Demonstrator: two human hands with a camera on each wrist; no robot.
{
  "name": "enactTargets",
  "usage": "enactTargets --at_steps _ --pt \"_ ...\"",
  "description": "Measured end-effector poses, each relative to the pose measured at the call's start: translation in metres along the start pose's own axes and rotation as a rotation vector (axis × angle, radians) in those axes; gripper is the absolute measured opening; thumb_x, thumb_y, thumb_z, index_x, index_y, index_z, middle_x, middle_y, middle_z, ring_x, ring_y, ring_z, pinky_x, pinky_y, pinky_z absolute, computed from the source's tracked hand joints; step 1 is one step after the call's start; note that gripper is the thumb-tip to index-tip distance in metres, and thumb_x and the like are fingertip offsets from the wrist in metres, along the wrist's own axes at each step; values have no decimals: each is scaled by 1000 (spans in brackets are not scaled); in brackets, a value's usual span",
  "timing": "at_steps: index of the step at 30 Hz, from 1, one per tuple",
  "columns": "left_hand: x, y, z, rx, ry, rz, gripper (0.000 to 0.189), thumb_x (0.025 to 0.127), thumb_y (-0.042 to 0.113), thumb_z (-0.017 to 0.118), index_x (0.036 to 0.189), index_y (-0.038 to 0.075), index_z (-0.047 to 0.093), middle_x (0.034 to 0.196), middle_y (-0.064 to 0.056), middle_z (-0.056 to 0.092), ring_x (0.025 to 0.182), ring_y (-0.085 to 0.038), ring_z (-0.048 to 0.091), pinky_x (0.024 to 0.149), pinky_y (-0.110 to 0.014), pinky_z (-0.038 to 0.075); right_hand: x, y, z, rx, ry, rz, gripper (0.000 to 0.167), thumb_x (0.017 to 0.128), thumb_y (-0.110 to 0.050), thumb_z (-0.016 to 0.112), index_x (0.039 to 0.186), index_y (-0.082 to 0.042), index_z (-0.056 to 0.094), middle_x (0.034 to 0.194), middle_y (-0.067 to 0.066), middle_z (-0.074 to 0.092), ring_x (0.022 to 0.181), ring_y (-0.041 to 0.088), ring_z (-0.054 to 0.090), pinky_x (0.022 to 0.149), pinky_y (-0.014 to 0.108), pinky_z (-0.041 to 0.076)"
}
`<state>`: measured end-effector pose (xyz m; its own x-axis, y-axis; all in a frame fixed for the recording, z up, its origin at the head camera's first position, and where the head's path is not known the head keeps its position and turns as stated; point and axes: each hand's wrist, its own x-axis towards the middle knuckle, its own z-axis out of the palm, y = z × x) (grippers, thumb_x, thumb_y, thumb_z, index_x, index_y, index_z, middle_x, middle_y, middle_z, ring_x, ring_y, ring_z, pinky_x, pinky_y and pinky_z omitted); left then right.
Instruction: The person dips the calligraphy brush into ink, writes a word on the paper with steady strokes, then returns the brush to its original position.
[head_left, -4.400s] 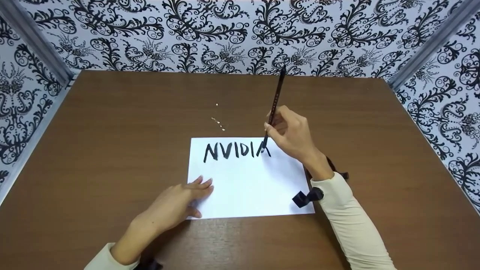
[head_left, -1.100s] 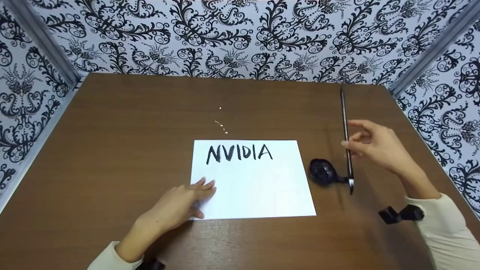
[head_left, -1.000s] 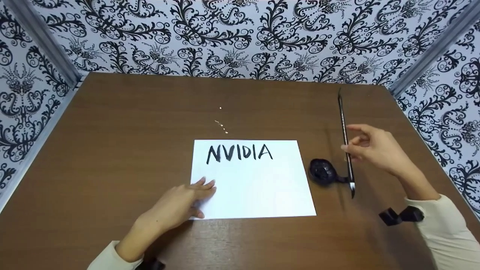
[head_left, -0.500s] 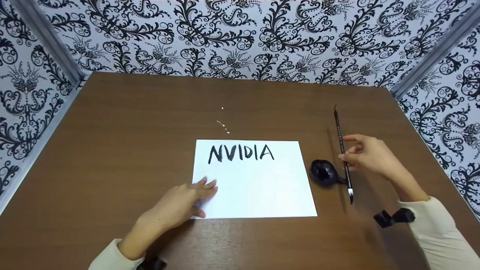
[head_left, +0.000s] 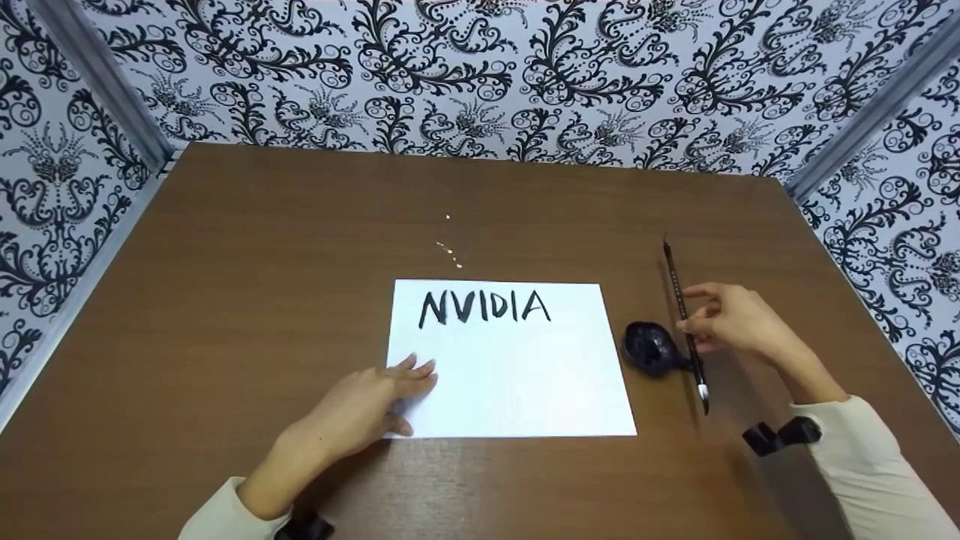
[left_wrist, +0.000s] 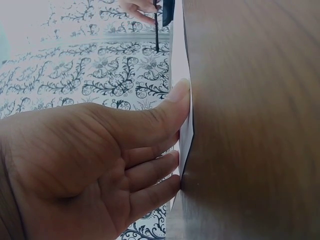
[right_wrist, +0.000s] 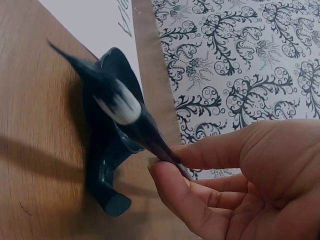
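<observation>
A dark calligraphy brush [head_left: 681, 306] with a white band near its black tip is pinched between thumb and fingers of my right hand [head_left: 739, 319]. In the right wrist view the brush [right_wrist: 150, 131] crosses above a small black ink dish [right_wrist: 107, 172], which has a short handle. From the head view this dish [head_left: 649, 349] sits just right of the white paper [head_left: 517, 375], its handle under the brush. Black letters "NVIDIA" [head_left: 484, 307] run along the paper's upper part. My left hand [head_left: 349, 412] rests spread on the paper's lower left corner; in the left wrist view its fingers [left_wrist: 155, 192] press the sheet.
All of this lies on a brown wooden table [head_left: 262, 247]. Several tiny light flecks [head_left: 452, 255] mark its surface beyond the paper. Patterned black-and-white walls [head_left: 435, 75] stand at the back and sides, with grey strips [head_left: 870, 112] in the corners.
The right hand has left the finished-looking letter A, carried the brush right to the ink dish, and lowered it toward the table. The left hand has stayed on the paper.
</observation>
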<state>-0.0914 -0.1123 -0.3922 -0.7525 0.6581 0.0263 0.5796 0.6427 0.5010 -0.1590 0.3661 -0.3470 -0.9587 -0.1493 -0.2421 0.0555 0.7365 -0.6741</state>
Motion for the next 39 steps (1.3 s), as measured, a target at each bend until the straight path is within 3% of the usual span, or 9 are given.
enactTargets --at_steps 16,39 --pt "0 -1 -1 4 -15 -20 64 72 20 78 130 4 57 140 -7 48 130 -32 43 94 -59 40 4 10 6 -18 -37 19 61 84 -4 64 136 15 37 93 18 69 70 24 68 61 32 57" --pt "0 -2 0 -13 1 -10 63 72 18 79 129 3 58 138 -8 50 129 -31 43 95 -56 40 10 17 11 -5 -58 30 65 85 -9 67 137 14 36 88 14 67 69 23 67 62 32 57"
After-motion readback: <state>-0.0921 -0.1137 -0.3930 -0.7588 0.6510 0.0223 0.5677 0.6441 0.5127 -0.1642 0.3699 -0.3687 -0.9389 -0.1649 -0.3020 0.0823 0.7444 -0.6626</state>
